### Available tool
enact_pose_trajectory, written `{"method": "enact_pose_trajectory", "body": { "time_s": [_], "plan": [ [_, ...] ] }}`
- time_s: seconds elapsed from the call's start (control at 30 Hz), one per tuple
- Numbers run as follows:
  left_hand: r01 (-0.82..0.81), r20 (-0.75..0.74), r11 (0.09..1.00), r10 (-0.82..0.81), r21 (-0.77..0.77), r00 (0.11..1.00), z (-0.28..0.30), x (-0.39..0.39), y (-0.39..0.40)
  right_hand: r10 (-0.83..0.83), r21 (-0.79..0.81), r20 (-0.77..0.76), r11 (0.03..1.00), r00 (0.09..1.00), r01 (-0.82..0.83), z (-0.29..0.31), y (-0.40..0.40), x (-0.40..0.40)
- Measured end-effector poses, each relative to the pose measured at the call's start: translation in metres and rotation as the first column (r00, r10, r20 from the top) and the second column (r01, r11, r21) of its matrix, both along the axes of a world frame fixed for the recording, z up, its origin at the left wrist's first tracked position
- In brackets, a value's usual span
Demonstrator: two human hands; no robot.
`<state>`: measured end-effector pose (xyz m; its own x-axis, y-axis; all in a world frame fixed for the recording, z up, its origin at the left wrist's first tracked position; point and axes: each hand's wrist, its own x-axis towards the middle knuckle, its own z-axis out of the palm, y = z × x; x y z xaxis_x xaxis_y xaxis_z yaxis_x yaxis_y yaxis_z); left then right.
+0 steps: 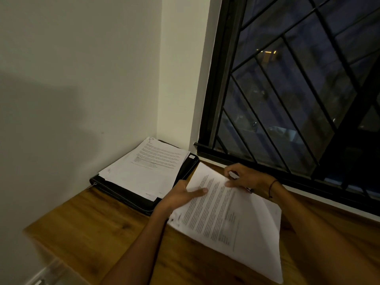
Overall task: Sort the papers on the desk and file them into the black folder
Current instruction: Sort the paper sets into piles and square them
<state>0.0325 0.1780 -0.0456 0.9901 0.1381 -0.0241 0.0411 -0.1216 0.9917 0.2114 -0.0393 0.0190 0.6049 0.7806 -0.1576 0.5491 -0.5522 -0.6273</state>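
On the wooden table (pixel 98 223), seen from the head camera, a black folder (pixel 131 197) lay pushed into the corner where the pale wall (pixel 72 79) met the window side. A stack of printed papers (pixel 148 169) rested on top of the folder, its edges fanned a little and overhanging the folder's near side. Just to the right of the folder, both hands held a second sheaf of printed sheets (pixel 222 219), which sloped up from the table toward the window. The left hand (pixel 181 195) gripped the sheaf's left edge, thumb laid across the top page and fingers hidden underneath. The right hand (pixel 244 177) had its fingers curled over the sheaf's upper edge, pinching it, and a small white object showed by its fingers, too unclear to name. A dark cord bracelet (pixel 272 187) circled the right wrist. Behind the hands stood a black-framed window (pixel 216 99) with a diagonal grille (pixel 298 83), dark outside.
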Motion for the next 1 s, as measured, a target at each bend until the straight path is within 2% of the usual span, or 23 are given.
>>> {"method": "enact_pose_trajectory", "body": {
  "time_s": [0.13, 0.23, 0.27, 0.3, 0.37, 0.47, 0.63, 0.73, 0.87, 1.0],
  "plan": [
    [0.069, 0.007, 0.958, -0.07, -0.278, 0.998, 0.001, -0.012, 0.008, -0.188, 0.144, -0.005, 0.972, 0.982, 0.187, -0.003, -0.013, 0.004],
    [0.072, 0.094, 0.839, -0.025, -0.54, 0.995, 0.001, -0.013, 0.007, -0.337, 0.256, -0.136, 0.896, 0.932, 0.362, -0.01, -0.018, 0.006],
    [0.065, 0.114, 0.819, 0.001, -0.571, 0.993, 0.003, -0.014, 0.005, -0.391, 0.293, -0.188, 0.853, 0.901, 0.431, -0.011, -0.019, 0.006],
    [0.041, 0.117, 0.834, 0.028, -0.551, 0.993, 0.005, -0.014, 0.004, -0.434, 0.326, -0.238, 0.807, 0.869, 0.492, -0.012, -0.019, 0.006],
    [-0.054, 0.077, 0.92, 0.091, -0.388, 0.993, 0.008, -0.015, -0.001, -0.473, 0.353, -0.33, 0.741, 0.817, 0.571, -0.014, -0.015, 0.003],
    [-0.187, 0.031, 0.966, 0.195, -0.177, 0.98, 0.015, -0.01, 0.005, -0.463, 0.342, -0.437, 0.707, 0.771, 0.618, -0.018, 0.006, -0.005],
    [-0.339, -0.017, 0.941, 0.339, -0.013, 0.941, 0.043, -0.015, 0.061, -0.4, 0.37, -0.515, 0.694, 0.758, 0.617, -0.014, 0.064, -0.021],
    [-0.437, -0.033, 0.89, 0.444, 0.13, 0.895, 0.066, -0.022, 0.094, -0.35, 0.37, -0.558, 0.706, 0.752, 0.603, -0.01, 0.102, -0.024],
    [-0.436, -0.081, 0.839, 0.484, 0.325, 0.871, 0.1, -0.024, 0.132, -0.374, 0.316, -0.583, 0.713, 0.722, 0.625, -0.009, 0.149, -0.021],
    [-0.406, -0.118, 0.747, 0.537, 0.527, 0.835, 0.139, -0.022, 0.157, -0.399, 0.261, -0.613, 0.712, 0.682, 0.652, -0.011, 0.173, -0.017]
  ]
}}
